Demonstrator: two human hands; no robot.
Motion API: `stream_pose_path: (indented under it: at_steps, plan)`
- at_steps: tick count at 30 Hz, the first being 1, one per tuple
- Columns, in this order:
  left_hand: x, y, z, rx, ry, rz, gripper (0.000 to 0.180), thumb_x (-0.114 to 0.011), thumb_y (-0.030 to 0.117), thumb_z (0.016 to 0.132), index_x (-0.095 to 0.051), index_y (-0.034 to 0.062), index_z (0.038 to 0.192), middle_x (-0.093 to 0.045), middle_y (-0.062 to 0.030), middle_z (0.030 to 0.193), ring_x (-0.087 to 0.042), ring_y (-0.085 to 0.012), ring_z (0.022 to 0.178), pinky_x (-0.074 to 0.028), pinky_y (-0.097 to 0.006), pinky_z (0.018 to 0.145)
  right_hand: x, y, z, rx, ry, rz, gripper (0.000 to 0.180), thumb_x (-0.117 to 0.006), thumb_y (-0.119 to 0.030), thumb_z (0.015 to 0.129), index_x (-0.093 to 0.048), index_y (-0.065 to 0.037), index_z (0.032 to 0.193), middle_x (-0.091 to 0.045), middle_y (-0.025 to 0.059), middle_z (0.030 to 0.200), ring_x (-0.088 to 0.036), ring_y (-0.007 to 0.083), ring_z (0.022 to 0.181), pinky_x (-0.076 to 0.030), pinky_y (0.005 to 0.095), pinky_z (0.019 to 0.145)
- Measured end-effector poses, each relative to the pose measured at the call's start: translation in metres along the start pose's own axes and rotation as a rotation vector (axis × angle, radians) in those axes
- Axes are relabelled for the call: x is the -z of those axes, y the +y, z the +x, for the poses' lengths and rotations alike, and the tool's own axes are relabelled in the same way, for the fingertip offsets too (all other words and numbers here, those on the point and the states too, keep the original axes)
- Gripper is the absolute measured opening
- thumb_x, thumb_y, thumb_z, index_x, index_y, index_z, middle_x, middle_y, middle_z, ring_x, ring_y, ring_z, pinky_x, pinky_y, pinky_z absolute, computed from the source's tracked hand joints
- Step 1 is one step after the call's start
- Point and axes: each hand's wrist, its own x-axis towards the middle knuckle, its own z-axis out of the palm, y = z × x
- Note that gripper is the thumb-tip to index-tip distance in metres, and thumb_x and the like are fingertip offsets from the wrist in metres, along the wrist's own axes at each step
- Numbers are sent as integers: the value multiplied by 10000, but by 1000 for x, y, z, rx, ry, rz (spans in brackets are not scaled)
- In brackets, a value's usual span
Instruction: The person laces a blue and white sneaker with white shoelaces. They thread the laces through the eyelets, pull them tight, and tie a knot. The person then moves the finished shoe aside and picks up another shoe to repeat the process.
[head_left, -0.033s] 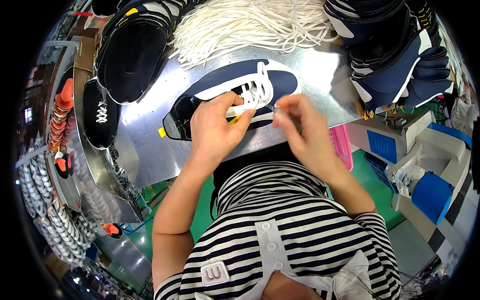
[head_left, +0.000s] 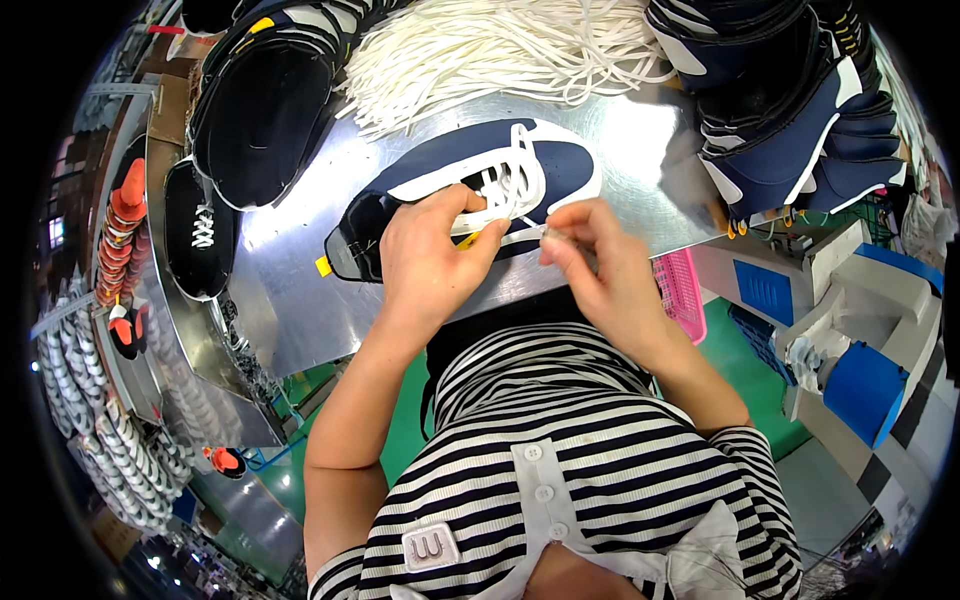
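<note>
A navy and white shoe upper lies on its side on the metal table, toe to the right and the dark heel opening to the left. A white shoelace runs through part of its eyelets and loops over the front. My left hand is closed on the upper's near eyelet edge, thumb and forefinger pinching beside the lace. At the near side of the toe, my right hand is closed in a pinch on a stretch of the lace. The lace's very tip is hidden by the fingers.
A heap of loose white laces lies at the back of the metal table. Stacked navy uppers stand at the right, dark ones at the left. A laced black upper lies far left. Below the right edge hangs a pink basket.
My right hand has shifted slightly left and down, its thumb and forefinger coming together on the lace. My left hand and the upper stay almost in place.
</note>
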Motion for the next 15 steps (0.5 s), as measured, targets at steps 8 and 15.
stream_pose_path:
  at_steps: [8, 15]
  plan:
    - [-3, -4, -4, -166, 74, -63, 214, -775, 200, 758, -654, 38, 825, -656, -100, 762, -630, -318, 671, -464, -397, 608, -4, 7, 8, -19, -22, 12, 165, -604, -109, 951, -508, 14, 1003, -682, 127, 720, -696, 271, 692, -517, 335, 649]
    - [-4, -1, -20, -346, 75, 6, 117, -748, 85, 782, -650, 44, 831, -586, -93, 732, -591, -299, 605, -438, -388, 542, -32, 7, 19, -75, 6, -76, 201, -610, -171, 938, -490, -19, 992, -684, 130, 768, -675, 325, 722, -506, 399, 672]
